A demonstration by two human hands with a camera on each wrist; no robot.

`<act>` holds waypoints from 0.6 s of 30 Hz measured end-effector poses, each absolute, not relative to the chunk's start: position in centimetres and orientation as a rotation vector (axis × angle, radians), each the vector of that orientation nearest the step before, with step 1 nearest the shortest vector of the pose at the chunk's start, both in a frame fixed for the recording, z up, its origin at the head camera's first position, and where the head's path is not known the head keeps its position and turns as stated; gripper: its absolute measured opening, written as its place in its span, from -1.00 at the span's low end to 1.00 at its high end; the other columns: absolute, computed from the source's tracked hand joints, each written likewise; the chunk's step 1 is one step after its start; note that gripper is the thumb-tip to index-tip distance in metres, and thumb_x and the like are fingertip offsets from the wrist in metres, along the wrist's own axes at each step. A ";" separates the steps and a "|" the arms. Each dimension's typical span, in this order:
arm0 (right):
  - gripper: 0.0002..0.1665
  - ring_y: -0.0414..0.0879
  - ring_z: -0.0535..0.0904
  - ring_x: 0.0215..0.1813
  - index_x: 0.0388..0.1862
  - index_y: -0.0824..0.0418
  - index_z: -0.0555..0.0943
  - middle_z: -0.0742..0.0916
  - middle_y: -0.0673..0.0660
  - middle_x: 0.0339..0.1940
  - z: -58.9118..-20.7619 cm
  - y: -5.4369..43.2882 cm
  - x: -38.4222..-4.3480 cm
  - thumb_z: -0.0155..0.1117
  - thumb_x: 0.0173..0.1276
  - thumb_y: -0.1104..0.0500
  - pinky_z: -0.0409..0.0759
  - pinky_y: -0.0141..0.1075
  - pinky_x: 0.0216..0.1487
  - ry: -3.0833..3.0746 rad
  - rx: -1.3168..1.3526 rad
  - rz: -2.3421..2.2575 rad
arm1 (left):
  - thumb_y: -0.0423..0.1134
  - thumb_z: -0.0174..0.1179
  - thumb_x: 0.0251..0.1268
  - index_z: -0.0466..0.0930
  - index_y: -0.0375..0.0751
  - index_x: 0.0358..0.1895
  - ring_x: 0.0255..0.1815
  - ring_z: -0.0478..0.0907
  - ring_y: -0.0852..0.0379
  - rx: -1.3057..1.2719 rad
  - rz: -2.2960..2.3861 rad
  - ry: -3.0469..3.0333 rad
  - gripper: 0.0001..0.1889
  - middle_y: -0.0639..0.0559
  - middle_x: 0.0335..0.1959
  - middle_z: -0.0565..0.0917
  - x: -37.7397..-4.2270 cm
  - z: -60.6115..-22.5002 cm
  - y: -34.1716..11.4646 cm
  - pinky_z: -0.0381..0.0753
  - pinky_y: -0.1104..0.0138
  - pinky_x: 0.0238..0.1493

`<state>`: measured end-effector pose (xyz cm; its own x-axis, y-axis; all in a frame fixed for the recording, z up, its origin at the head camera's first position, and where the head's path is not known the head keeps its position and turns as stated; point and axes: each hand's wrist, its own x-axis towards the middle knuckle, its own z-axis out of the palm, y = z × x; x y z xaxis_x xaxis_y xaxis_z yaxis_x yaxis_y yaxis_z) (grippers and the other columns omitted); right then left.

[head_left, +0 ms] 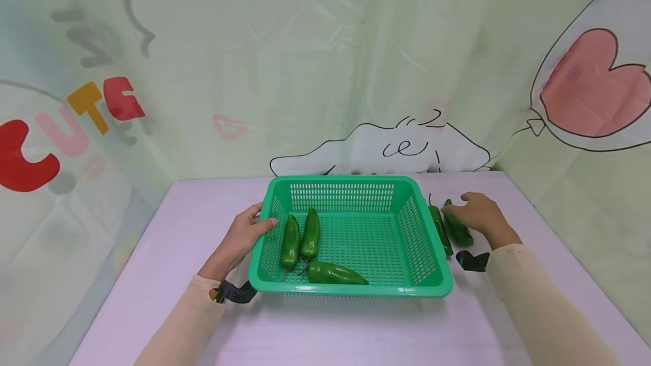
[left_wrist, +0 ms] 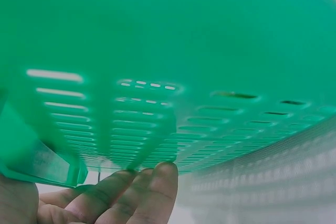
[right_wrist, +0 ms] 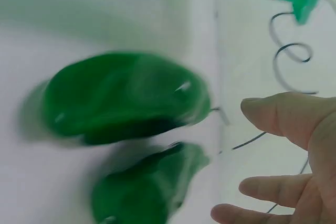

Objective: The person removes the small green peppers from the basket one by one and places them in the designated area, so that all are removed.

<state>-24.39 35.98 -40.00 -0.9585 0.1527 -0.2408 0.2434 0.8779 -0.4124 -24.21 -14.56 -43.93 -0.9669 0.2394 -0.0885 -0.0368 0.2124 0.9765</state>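
Note:
A green plastic basket [head_left: 351,291] with slotted walls stands on the table, and my left hand [head_left: 244,236] grips its left rim, thumb over the top. In the left wrist view the fingers [left_wrist: 157,192] lie along the basket's outer side. Three green chili peppers are inside: two upright side by side at the left [head_left: 290,242], one lying crosswise in front [head_left: 337,273]. Right of the basket, two more peppers lie on the table, an inner pepper [head_left: 439,227] and an outer pepper [head_left: 459,229]. Over the outer one hovers my right hand [head_left: 480,214], fingers spread, holding nothing.
A pale lilac cloth covers the table [head_left: 325,335]. Behind it hangs a printed light-green curtain [head_left: 305,72], which also closes in both sides. Dark straps [head_left: 239,292] sit at the wrists.

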 end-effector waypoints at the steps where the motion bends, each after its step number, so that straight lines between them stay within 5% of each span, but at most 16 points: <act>1: 0.00 0.65 0.23 0.42 0.48 0.73 0.14 0.29 0.73 0.43 -39.7 35.8 -24.4 0.08 0.53 -0.13 0.40 0.48 0.34 2.861 0.297 -0.677 | -0.25 0.18 0.55 0.15 -0.24 0.64 0.03 0.76 -0.22 0.195 1.835 2.262 -0.30 -0.39 0.24 0.65 -24.2 -43.9 -14.6 0.84 0.07 -0.08; 18: -0.02 0.49 0.31 0.50 0.66 0.40 0.12 0.34 0.51 0.56 -32.7 28.6 -23.0 0.28 0.54 -0.09 0.46 0.40 0.37 2.829 -0.026 -1.128 | -0.26 0.18 0.54 0.16 -0.26 0.63 0.02 0.77 -0.21 0.207 1.842 2.257 -0.31 -0.39 0.22 0.66 -24.3 -44.0 -14.7 0.84 0.07 -0.08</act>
